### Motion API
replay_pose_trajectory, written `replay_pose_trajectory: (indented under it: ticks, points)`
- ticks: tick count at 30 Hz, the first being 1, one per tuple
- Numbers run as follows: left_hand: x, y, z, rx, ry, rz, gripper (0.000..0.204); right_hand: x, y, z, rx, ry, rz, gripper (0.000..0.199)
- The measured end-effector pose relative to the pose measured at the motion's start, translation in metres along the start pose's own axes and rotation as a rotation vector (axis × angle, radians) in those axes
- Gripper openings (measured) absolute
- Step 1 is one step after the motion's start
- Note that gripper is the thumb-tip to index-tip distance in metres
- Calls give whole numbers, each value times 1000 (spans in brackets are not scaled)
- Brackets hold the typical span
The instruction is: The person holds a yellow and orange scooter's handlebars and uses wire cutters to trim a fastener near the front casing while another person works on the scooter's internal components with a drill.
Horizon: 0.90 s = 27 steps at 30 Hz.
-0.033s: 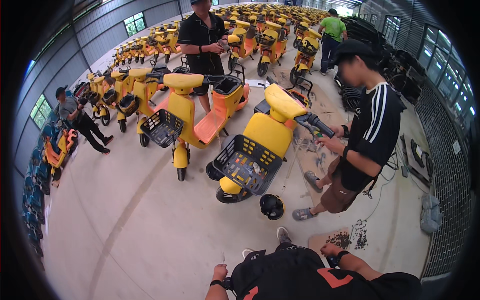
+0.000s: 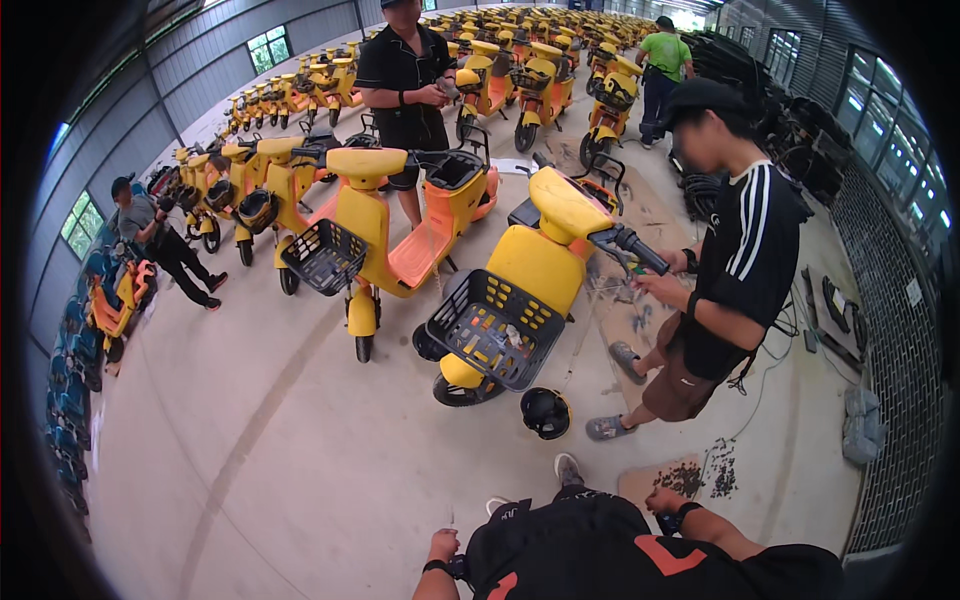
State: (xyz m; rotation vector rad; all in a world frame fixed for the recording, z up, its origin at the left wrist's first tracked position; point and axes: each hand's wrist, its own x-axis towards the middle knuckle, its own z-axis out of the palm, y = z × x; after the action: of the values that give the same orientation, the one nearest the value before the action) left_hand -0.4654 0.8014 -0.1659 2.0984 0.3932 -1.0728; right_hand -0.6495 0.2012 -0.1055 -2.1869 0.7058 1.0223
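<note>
While the wearer's own body is filling the bottom edge of the view as a black shirt point(image 2: 600, 550) with orange marks, both of their hands are showing just beside it. The left hand point(image 2: 441, 546), with a dark band at the wrist, is hanging low near the concrete floor point(image 2: 250, 450); its fingers are curling inward, and something thin seems to be rising from them, but whether they are gripping anything cannot be told. The right hand point(image 2: 664, 500), wearing a dark watch, is reaching down to a piece of cardboard point(image 2: 650, 478) on the floor, its fingers bent and touching or hovering at a scatter of small dark parts point(image 2: 690, 478); whether they are pinching any cannot be told.

Just ahead, a black round helmet-like object point(image 2: 545, 412) is lying on the floor beside the front wheel of a yellow scooter point(image 2: 530, 270) with a black front basket point(image 2: 495, 325). A person in a black striped shirt point(image 2: 745, 250) is standing at that scooter's handlebar grip point(image 2: 635, 248), working near it with both hands. A second yellow scooter point(image 2: 385, 225) is standing to the left, with another person in black point(image 2: 405, 70) behind it. Rows of yellow scooters point(image 2: 520, 50) are filling the hall beyond.
</note>
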Motion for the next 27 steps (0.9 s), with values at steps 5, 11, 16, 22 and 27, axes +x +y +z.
replay_pose_trajectory:
  ticks: [5,11,16,22,27]
  points:
    - [8,5,16,-14,-197,35,28,16,38,23,192,-9,138,34]
    - [6,22,13,274,-184,-151,25,-3,-54,-21,146,75,-93,31]
    - [0,43,3,139,-134,-13,24,27,-74,-40,368,36,-100,34]
    - [-11,96,0,55,-124,-85,21,43,-64,-40,438,-15,-18,31]
    - [-16,97,4,76,-83,-61,19,50,-33,-30,405,8,-11,27]
